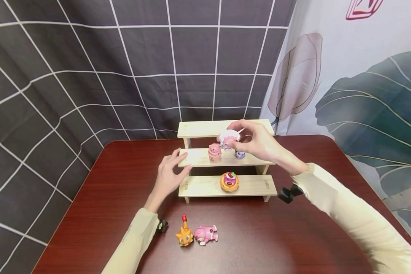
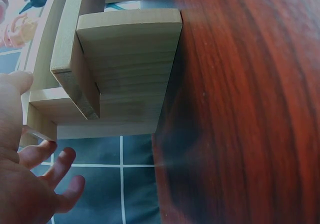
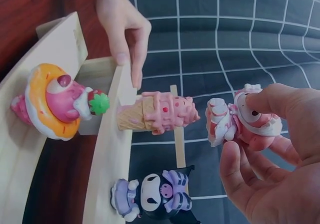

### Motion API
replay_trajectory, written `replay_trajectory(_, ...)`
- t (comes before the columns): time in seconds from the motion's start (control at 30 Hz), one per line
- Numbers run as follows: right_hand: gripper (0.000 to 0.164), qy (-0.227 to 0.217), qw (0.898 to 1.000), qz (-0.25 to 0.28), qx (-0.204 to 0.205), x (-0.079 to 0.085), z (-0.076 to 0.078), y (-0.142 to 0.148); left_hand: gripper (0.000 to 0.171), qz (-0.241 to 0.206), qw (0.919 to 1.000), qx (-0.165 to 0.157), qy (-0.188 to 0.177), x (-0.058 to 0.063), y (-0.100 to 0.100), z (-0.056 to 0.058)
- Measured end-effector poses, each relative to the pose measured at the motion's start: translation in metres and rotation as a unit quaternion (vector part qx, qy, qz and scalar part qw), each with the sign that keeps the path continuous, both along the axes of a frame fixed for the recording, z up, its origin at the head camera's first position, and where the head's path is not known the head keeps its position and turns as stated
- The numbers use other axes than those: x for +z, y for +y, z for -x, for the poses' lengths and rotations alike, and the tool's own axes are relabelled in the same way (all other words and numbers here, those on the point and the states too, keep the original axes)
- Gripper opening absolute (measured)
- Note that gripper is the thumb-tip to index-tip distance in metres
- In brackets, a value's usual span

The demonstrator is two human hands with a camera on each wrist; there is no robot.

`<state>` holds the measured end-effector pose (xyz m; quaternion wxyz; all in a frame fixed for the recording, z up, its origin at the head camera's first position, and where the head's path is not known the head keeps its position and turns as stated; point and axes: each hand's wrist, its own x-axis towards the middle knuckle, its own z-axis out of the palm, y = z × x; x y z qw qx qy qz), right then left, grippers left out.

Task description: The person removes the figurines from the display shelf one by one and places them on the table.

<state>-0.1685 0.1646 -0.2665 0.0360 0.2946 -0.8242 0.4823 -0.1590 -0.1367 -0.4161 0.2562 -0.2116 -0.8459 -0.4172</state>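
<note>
My right hand (image 1: 260,142) pinches a small pink-and-white figurine (image 1: 228,137) between thumb and fingers, above the middle tier of a wooden three-tier display stand (image 1: 198,185). In the right wrist view the figurine (image 3: 222,121) lies sideways in the picture, apart from the shelf. A pink ice-cream-cone figurine (image 3: 167,113) and a black-and-purple figurine (image 3: 152,194) stand on the middle tier, one on each side below it. My left hand (image 1: 168,173) grips the left end of that tier, thumb at the front and a finger behind.
On the lowest tier sits a pink figurine in an orange doughnut ring (image 1: 229,182). An orange figurine with a red-tipped tail (image 1: 185,235) and a pink bear figurine (image 1: 205,234) lie on the dark red table (image 1: 260,236) in front. A grid-patterned curtain (image 1: 140,87) hangs behind.
</note>
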Motion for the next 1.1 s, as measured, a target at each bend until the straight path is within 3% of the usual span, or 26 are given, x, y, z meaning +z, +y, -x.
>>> replay_trajectory(0.7,0.039,0.014,1.000,-0.013,0.022,-0.015,-0.039,0.007,0.045,0.001,1.0000,0.002,-0.003,-0.001,0.000,0.000)
replay_trajectory(1.1,0.039,0.030,0.998,0.013,0.044,-0.039,-0.065,0.012,0.044,0.003,1.0000,0.000,0.002,0.001,0.000,-0.001)
